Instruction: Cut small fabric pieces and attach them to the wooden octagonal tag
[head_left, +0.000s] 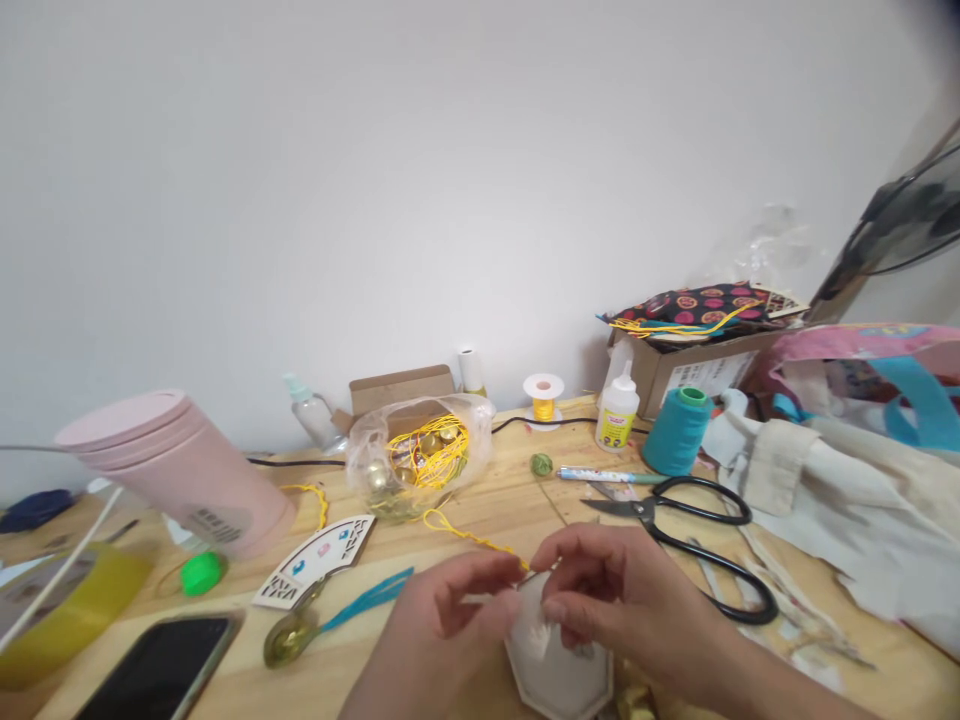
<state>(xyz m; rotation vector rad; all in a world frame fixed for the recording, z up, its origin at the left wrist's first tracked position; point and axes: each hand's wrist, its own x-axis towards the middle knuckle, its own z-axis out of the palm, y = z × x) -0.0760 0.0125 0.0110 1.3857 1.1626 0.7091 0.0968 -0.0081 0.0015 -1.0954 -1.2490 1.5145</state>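
Observation:
At the front edge of the table, a pale octagonal piece point(559, 680) sits under my two hands. My left hand point(457, 615) is closed, its thumb and fingertips at the piece's upper left edge. A yellow cord point(465, 535) with a loop at its far end runs to those fingertips. My right hand point(607, 590) pinches just above the top of the piece; what lies between its fingertips is too small to make out. Partly hidden below my right wrist is a gold-coloured bell point(636, 700). Black-handled scissors point(652, 510) lie open beyond my right hand.
Left are a pink bin point(187, 470), phone point(161, 670), yellow tape roll point(90, 610), fan-shaped ornament point(319, 560) and blue-tasselled bell point(289, 640). Behind stand a bag of cords and bells point(427, 450), glue bottle point(619, 415) and teal thread cone point(677, 435). Cloth point(847, 480) covers the right.

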